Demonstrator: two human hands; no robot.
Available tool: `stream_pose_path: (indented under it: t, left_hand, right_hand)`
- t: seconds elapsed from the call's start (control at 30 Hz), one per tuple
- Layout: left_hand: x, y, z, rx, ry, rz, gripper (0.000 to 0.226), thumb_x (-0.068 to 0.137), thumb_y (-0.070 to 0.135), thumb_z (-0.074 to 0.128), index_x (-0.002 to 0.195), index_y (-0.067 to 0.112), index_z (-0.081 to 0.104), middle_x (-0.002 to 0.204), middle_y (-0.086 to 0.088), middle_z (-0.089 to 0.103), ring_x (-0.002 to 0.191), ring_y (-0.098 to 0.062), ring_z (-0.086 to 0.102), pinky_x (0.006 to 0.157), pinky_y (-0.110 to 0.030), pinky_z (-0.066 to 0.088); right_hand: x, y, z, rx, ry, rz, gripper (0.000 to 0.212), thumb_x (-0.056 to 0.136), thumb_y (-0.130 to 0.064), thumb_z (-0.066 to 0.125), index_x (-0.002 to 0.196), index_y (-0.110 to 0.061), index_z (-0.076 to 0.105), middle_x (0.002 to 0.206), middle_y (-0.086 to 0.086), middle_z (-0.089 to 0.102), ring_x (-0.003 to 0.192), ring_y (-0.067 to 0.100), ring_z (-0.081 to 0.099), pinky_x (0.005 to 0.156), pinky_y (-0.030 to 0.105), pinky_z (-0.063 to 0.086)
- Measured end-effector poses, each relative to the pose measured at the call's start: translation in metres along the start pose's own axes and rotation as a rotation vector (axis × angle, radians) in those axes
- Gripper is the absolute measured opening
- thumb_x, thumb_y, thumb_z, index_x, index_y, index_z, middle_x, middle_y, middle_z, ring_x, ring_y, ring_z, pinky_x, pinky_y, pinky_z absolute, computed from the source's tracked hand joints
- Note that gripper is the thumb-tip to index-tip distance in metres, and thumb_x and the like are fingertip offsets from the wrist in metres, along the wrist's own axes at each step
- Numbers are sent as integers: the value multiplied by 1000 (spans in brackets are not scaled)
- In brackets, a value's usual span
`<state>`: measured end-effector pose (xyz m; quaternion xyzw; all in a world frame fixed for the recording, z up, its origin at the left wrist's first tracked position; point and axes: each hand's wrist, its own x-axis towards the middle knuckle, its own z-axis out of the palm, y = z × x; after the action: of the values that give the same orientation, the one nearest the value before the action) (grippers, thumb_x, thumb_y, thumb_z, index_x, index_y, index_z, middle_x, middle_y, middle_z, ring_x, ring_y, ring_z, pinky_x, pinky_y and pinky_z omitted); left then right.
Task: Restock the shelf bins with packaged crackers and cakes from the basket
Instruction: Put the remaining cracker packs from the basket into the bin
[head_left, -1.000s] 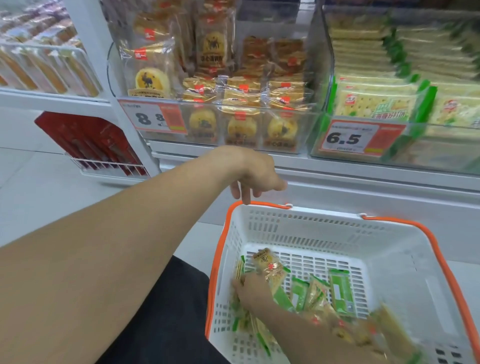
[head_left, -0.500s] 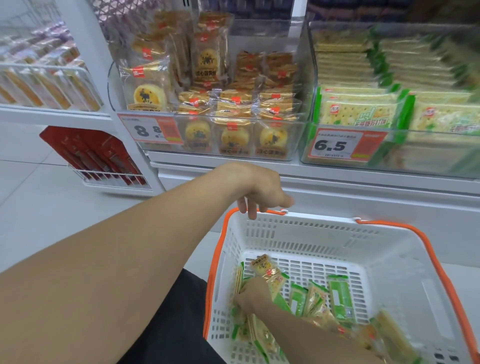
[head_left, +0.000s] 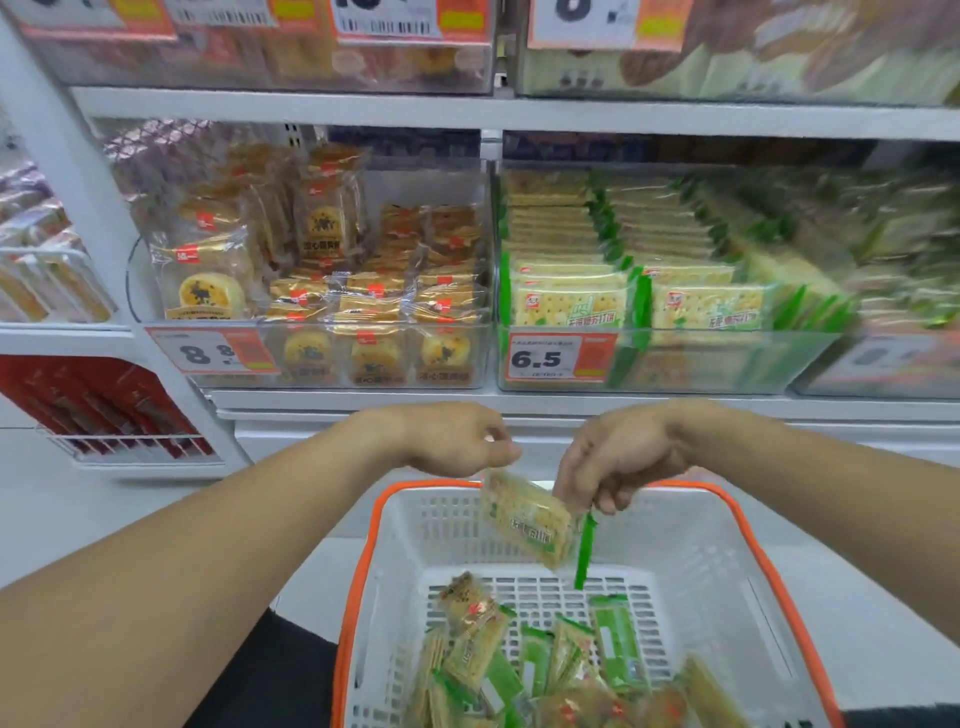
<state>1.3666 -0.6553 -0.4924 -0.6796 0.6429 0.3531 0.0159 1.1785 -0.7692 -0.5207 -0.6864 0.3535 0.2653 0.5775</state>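
Head view: right hand (head_left: 618, 457) pinches a clear green-edged cracker packet (head_left: 530, 517), tilted, pale square crackers showing through, hanging above the white orange-rimmed plastic basket (head_left: 727, 545). Left hand (head_left: 457, 439) hovers just beside, fingers curled, touching the packet's top corner; grip there unclear. More green and gold packets (head_left: 519, 660) lie in the basket.

Red packets (head_left: 98, 400) fill a white wire rack (head_left: 130, 452) low beside the pale floor (head_left: 47, 519).
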Motion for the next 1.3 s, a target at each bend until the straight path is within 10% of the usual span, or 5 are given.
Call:
stream_pose_path:
  t: [0.27,0.53,0.7,1.0,1.3]
  left_hand:
    - [-3,16,-6,-799,-51,216,36,79,32,73,106,8,67,89,-8,73,75,-15,68,59,-22,51]
    - [0,34,-5,-782,377,245,37,73,35,80,96,9,68,82,-11,75,63,-18,67,48,-27,50]
    - [2,46,-2,-813,549,316,38,71,34,82,94,6,70,86,-13,76,79,-29,72,67,-42,59]
    - [0,58,-11,-1193,609,259,39,81,41,68,103,9,70,98,-15,76,84,-26,72,65,-37,57]
    - [3,40,-15,-938,593,1,10,92,17,67,90,10,74,96,-12,74,90,-27,69,78,-35,55]
  right_hand:
    - [-63,32,-24,356,-118,-277,23,82,-10,73,104,-10,78,89,7,73,65,10,61,61,19,52]
    - [-82,30,-8,117,466,-500,47,86,-46,66,129,-28,63,122,-6,69,110,8,66,93,38,57]
    - [-78,25,7,-541,880,-730,79,75,-58,80,142,-32,48,131,-19,49,122,-5,47,97,11,41]
    - [-76,16,-2,-870,1234,-866,55,93,-36,65,143,-20,47,136,-1,55,124,18,52,103,40,44]
    - [-65,-59,-69,-768,1257,-462,52,103,-29,48,150,-14,31,148,7,43,138,25,37,115,53,28]
